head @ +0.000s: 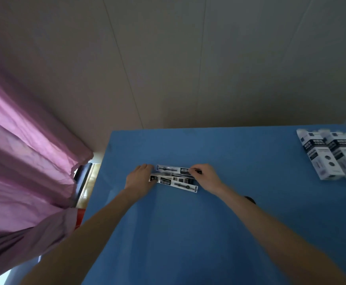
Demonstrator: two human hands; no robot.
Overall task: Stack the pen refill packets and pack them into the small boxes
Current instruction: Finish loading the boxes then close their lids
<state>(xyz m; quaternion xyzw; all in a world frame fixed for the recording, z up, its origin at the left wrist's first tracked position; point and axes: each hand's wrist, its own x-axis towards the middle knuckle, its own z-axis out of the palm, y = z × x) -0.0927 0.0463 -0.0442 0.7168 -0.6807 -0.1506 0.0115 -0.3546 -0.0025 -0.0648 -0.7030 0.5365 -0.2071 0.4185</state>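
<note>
Several long, thin pen refill packets with black and white labels lie overlapping on the blue table, toward its far side. My left hand rests at their left ends, its fingers against the packets. My right hand pinches the right end of the upper packet between fingers and thumb. The small white and black boxes lie side by side at the table's far right, well away from both hands.
A pink curtain hangs at the left, close to the table's left edge. A pale wall rises behind the table's far edge. A dark band sits on my right wrist.
</note>
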